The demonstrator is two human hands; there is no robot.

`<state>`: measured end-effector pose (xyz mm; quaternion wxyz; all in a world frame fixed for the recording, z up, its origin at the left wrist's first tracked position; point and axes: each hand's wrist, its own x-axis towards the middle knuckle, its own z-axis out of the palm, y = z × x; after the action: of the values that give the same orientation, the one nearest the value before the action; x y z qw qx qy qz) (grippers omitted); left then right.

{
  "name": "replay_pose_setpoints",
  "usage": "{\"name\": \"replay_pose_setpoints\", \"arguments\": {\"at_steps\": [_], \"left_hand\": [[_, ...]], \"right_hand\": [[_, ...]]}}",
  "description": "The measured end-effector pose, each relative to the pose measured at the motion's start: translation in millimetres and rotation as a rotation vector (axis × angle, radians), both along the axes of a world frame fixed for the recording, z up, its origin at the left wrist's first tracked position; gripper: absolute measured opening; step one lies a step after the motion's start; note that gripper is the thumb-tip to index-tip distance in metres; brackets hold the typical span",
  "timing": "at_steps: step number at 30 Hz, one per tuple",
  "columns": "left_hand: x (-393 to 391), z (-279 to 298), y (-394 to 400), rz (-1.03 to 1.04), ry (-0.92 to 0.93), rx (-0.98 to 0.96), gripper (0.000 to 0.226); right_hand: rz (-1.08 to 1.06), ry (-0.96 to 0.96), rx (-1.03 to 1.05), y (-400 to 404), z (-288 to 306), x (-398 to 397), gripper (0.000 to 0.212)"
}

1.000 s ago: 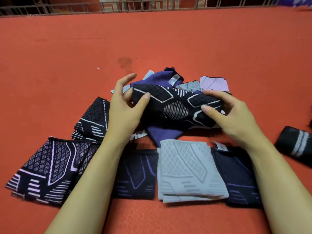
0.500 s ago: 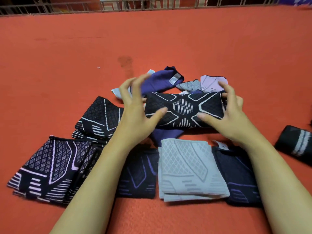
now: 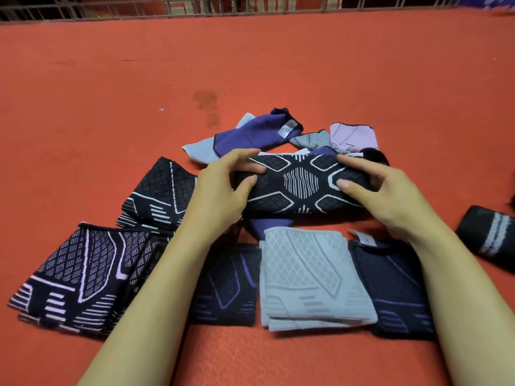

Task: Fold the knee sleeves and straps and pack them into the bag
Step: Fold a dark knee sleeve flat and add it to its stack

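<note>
Left hand (image 3: 220, 190) and right hand (image 3: 381, 196) each pinch an end of the black patterned sleeve (image 3: 301, 185), held above the red mat (image 3: 250, 65) behind a folded grey sleeve (image 3: 309, 277)

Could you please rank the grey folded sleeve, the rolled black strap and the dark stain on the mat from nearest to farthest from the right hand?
From the right hand:
1. Grey folded sleeve, just below it.
2. Rolled black strap, at the right edge.
3. Dark stain, far up-left on the mat.
</note>
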<state>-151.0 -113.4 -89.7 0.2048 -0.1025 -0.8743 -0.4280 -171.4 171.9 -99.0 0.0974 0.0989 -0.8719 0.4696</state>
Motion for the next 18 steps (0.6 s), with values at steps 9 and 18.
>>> {"name": "replay_pose_setpoints", "arguments": {"at_steps": [9,18], "left_hand": [[3,9,-10,0.128,0.142,-0.15,0.02],[14,18,-4,0.049,0.172,-0.013,0.007]], "right_hand": [[-0.167,0.267,-0.062,-2,1,-3,0.006],[-0.19,0.457,-0.074,-9,17,9,0.008]]}}
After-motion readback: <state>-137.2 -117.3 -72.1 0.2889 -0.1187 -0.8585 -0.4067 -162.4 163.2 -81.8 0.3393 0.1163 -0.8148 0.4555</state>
